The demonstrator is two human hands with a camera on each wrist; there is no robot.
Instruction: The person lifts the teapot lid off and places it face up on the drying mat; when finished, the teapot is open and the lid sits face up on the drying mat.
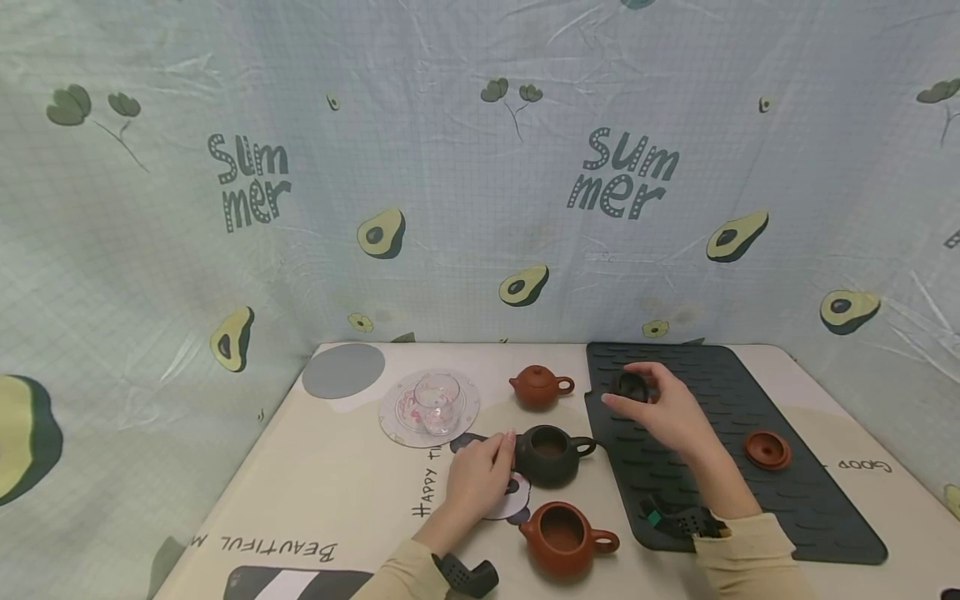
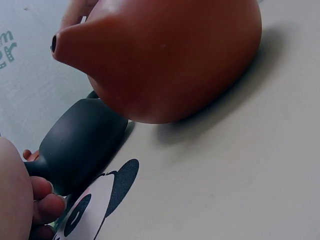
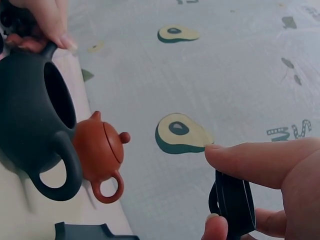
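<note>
My left hand (image 1: 481,475) pinches the spout of a black teapot (image 1: 550,467), which stands lidless at the middle of the table with its handle to the right. Over the dark ribbed mat, my right hand (image 1: 670,412) holds a small black teapot lid (image 3: 236,204) between thumb and fingers, up off the mat. Nearer to me stands a lidless reddish-brown teapot (image 1: 558,546), which looms large in the left wrist view. A brown lid (image 1: 767,450) lies on the right part of the mat.
Behind the black teapot stands a smaller brown teapot (image 1: 537,388) with its lid on. To the left, a clear glass cup (image 1: 438,398) sits on a round patterned coaster (image 1: 396,421). The ribbed mat (image 1: 795,521) covers the table's right side. A printed curtain (image 1: 450,167) hangs behind.
</note>
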